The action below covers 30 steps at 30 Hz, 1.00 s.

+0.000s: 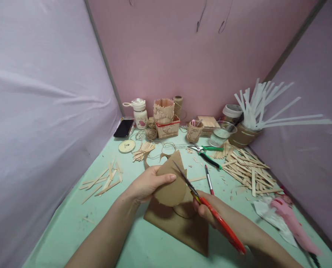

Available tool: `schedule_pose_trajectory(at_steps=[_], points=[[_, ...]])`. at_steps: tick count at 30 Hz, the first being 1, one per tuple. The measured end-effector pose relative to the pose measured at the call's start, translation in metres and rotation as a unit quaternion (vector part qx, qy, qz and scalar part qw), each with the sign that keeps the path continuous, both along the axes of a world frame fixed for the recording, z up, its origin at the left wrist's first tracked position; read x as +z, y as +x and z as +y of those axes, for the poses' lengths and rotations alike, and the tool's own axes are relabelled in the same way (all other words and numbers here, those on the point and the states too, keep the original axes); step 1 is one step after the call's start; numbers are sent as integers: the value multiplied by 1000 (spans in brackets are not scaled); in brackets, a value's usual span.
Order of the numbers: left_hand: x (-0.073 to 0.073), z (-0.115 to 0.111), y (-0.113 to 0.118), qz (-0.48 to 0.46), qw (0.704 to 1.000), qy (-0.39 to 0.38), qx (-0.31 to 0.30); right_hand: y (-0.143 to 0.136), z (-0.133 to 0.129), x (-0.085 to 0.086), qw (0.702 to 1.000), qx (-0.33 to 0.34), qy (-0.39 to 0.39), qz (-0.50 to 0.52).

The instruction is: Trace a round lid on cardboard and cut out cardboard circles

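Observation:
My left hand (151, 181) grips a brown cardboard piece (173, 190), thumb on top. The piece has a rounded lower edge and a pointed upper corner. Red-handled scissors (220, 223) are in my right hand (207, 210); their blades lie along the right side of the piece, pointing up and left. Below both hands, a larger cardboard sheet (182, 232) rests on the green table, with a curved line on it partly hidden by my right hand. A curved cardboard scrap (146, 160) lies just behind the held piece.
Wooden sticks (249, 173) are heaped at the right, others (106, 180) at the left. Green-handled pruners (207, 153) and a pen (209, 179) lie behind my right hand. A pink glue gun (293, 223) is at the far right. A bottle (140, 115), stick baskets (167, 128) and a clear bowl (220, 137) stand at the back.

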<state>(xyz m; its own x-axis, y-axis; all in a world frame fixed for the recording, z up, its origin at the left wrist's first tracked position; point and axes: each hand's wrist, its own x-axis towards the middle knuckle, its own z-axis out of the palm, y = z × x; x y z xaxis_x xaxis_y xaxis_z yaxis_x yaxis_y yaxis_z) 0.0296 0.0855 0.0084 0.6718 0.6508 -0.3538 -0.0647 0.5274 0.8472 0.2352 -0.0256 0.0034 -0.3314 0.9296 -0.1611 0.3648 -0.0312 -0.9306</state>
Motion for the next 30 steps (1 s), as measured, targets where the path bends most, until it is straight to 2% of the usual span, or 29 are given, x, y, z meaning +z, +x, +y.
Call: schedule_pose_trajectory(at_steps=[3,17,20,25,30], points=[[0,1,-3,2,1000,1,-14,1,0,1,999,22,-32,22],[5,6,-13,30,997,39,-63,1,4,3,997,34,-70,8],[4,7,-12,27,998,34,-48,1,4,-2,997,29,-66,13],[1,9,-7,-3,999,23,24,-1,6,-13,998,-7,-56,35],[2,6,-5,-3,999,39,33,-3,4,-9,1000,14,3,21]])
